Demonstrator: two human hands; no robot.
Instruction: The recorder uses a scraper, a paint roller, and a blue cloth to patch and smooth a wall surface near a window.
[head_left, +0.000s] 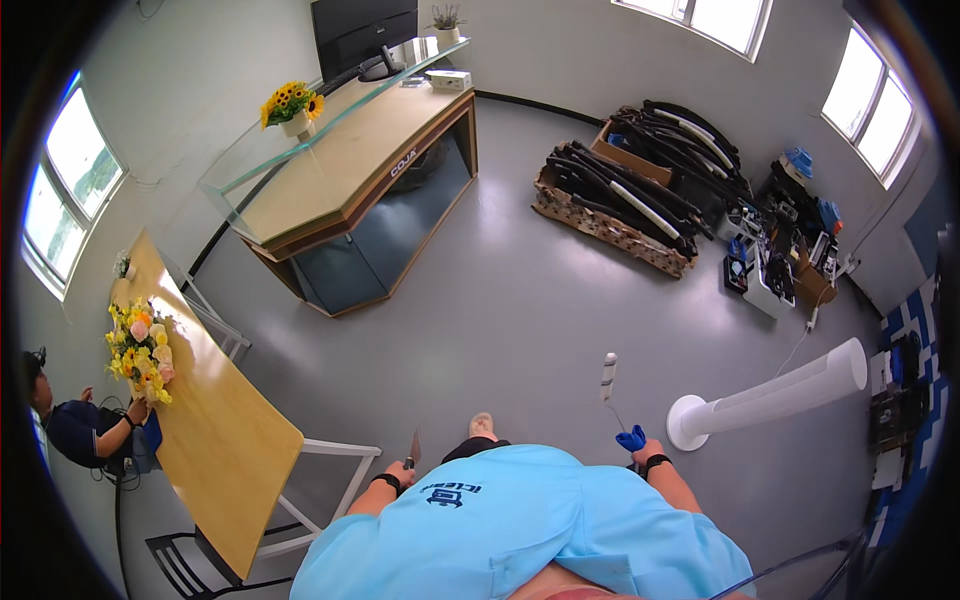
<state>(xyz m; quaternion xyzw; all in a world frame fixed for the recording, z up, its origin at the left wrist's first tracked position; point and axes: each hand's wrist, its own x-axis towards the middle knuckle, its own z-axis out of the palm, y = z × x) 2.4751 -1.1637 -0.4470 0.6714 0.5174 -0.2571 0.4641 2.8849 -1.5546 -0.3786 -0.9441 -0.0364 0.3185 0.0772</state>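
Note:
My left hand (pixel 402 472) is closed round the dark handle of a bladed tool (pixel 416 445), held low at my left side. Its reddish-grey blade points away from me; whether it is a scraper or a knife I cannot tell. At my right side, my right hand (pixel 650 453) grips a small paint roller (pixel 609 376) with a white, striped sleeve on a thin wire frame. A bunched blue cloth (pixel 631 438) sits by the fingers of that hand, around the roller's handle end. Both tools are in the air above the grey floor (pixel 530 340).
A yellow wooden table (pixel 215 430) with flowers (pixel 140 350) stands left, another person (pixel 85 430) behind it. A glass-topped counter (pixel 345 200) is ahead. Boxes of black tubes (pixel 620 205) and piled equipment (pixel 775 250) lie far right. A white tower fan (pixel 765 392) stands beside my right hand.

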